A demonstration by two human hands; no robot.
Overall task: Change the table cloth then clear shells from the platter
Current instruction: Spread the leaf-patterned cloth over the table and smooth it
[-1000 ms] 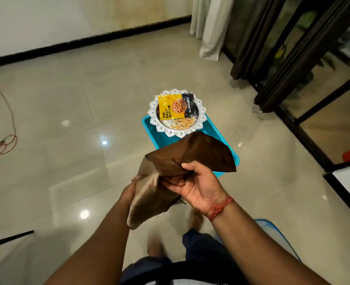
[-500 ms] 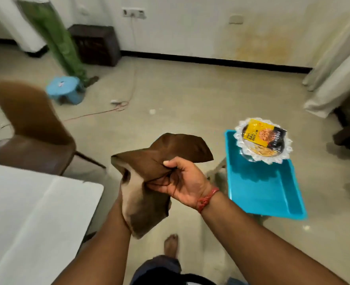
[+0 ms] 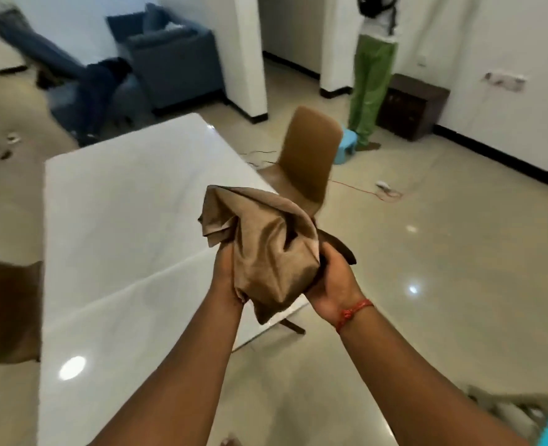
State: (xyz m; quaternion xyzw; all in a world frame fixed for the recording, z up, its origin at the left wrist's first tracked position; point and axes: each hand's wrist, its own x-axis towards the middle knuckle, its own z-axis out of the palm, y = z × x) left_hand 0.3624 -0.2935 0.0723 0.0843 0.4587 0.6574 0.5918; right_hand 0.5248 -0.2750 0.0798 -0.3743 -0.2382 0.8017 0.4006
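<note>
The person's left hand (image 3: 226, 272) and right hand (image 3: 334, 281) both grasped a bunched, shiny brown table cloth (image 3: 266, 243), held in the air over the near corner of a glossy white rectangular table (image 3: 115, 220). A brown moulded chair (image 3: 308, 162) stood just beyond the table's right edge.

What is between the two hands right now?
In the head view, only the bunched brown satin cloth lies between the left hand and the right hand; both grip it above the white glossy table.
</note>
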